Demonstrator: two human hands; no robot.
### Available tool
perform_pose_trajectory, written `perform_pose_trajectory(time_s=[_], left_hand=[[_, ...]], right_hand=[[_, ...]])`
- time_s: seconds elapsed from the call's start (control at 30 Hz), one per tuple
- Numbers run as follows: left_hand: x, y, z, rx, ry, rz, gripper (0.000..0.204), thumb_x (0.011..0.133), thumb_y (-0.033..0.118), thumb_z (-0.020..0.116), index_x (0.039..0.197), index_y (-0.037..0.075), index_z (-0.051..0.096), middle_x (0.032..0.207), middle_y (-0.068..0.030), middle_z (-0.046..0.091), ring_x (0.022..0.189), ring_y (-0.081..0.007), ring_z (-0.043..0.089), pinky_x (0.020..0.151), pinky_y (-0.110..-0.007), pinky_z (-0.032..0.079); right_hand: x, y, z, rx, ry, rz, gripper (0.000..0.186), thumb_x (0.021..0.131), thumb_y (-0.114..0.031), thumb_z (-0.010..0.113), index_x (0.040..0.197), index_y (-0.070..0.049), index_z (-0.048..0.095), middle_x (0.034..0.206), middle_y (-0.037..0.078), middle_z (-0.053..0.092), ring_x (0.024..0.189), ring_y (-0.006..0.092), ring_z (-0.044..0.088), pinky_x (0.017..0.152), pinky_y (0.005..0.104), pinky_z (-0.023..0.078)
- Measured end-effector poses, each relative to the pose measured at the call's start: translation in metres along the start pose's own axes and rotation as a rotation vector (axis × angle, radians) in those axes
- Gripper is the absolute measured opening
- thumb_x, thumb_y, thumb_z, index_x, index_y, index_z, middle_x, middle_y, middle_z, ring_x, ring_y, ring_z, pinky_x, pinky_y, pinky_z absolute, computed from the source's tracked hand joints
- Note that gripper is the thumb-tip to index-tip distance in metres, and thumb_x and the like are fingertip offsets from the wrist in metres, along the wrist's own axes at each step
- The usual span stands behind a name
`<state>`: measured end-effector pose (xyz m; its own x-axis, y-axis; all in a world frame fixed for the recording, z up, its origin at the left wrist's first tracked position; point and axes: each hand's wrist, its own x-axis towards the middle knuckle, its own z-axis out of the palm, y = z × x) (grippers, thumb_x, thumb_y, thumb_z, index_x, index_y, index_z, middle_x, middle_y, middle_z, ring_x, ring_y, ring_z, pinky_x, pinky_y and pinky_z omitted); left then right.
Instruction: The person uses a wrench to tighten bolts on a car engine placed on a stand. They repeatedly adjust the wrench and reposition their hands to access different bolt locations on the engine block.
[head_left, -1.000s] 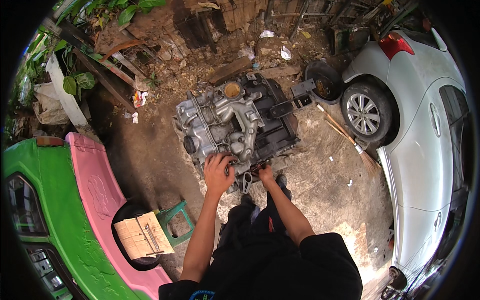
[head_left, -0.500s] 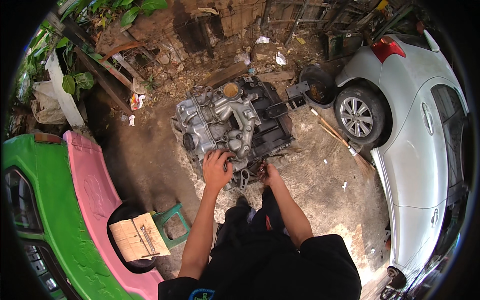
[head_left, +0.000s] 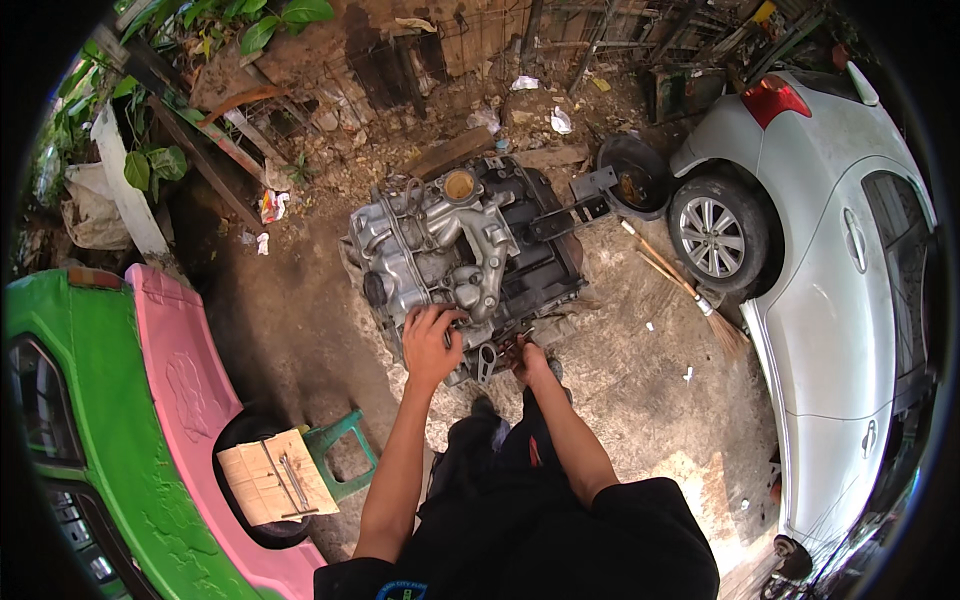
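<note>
A grey metal engine (head_left: pixel 483 262), with a black lower side and a round amber opening on top, sits low over the concrete. My left hand (head_left: pixel 430 345) has its fingers curled over the engine's near left edge, their tips partly hidden. My right hand (head_left: pixel 528 360) is at the near right edge, fingers closed round something small and dark that I cannot make out. A pale metal bracket with an oval loop (head_left: pixel 486 365) sticks out between my hands. A black bracket (head_left: pixel 590 190) projects from the engine's far right side.
A green-and-pink vehicle (head_left: pixel 175 350) is left, a silver car (head_left: pixel 830 330) right. Near left stand a green stool (head_left: pixel 355 450) and cardboard (head_left: pixel 250 470) with tools. A black basin (head_left: pixel 640 170), broom (head_left: pixel 715 315), planks (head_left: pixel 450 150) and litter surround the engine; my legs are below it.
The view has shifted a little since a second ago. My right hand has moved slightly and turned at the engine's near edge. My left hand stays at nearly the same place.
</note>
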<state>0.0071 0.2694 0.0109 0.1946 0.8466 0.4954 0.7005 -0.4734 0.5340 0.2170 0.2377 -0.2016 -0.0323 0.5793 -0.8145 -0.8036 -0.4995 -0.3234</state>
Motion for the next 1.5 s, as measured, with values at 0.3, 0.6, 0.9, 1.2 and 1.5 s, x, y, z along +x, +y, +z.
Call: perform_pose_trajectory(time_s=[0.3,0.6,0.9,1.2,1.5], left_hand=[[0.001,0.002,-0.001,-0.005,-0.013,-0.013,0.027,0.076,0.003,0.062,0.098,0.011,0.074,0.107,-0.0067,0.072,0.102,-0.0299,0.068,0.105,-0.048,0.046],[0.002,0.003,-0.003,-0.018,-0.016,-0.012,0.027,0.076,0.003,0.062,0.099,0.012,0.074,0.109,-0.0061,0.072,0.101,-0.0304,0.068,0.105,-0.048,0.046],[0.002,0.002,-0.002,0.001,-0.024,-0.007,0.027,0.077,0.003,0.062,0.1,0.012,0.074,0.11,-0.0057,0.072,0.1,-0.0306,0.068,0.104,-0.048,0.046],[0.001,0.003,-0.002,-0.012,-0.015,-0.03,0.029,0.074,0.002,0.06,0.098,0.011,0.074,0.108,-0.0059,0.073,0.102,-0.0296,0.069,0.105,-0.048,0.045],[0.001,0.002,-0.002,0.01,-0.013,-0.005,0.028,0.077,0.003,0.062,0.1,0.012,0.074,0.108,-0.0064,0.072,0.099,-0.0307,0.068,0.104,-0.048,0.046]], right_hand=[[-0.005,0.014,0.01,-0.12,-0.004,-0.065,0.044,0.11,-0.015,0.054,0.15,-0.002,0.042,0.121,0.023,0.071,0.107,0.0365,0.073,0.089,0.0484,0.063],[0.023,0.026,0.004,-0.211,0.033,-0.191,0.053,0.111,-0.014,0.053,0.158,-0.002,0.034,0.126,0.02,0.068,0.106,0.0298,0.073,0.09,0.0449,0.062],[0.037,0.028,0.002,-0.233,0.085,-0.254,0.058,0.108,-0.009,0.058,0.16,-0.002,0.033,0.135,0.018,0.063,0.107,0.0305,0.07,0.085,0.0432,0.066],[0.042,0.034,-0.001,-0.747,0.223,-0.582,0.025,0.107,-0.016,0.06,0.124,0.002,0.064,0.108,0.02,0.074,0.097,0.0309,0.072,0.081,0.0446,0.058],[0.033,0.01,0.012,-0.581,0.264,-0.219,0.027,0.11,-0.026,0.048,0.113,-0.005,0.064,0.099,0.018,0.073,0.085,0.0333,0.072,0.064,0.0451,0.053]])
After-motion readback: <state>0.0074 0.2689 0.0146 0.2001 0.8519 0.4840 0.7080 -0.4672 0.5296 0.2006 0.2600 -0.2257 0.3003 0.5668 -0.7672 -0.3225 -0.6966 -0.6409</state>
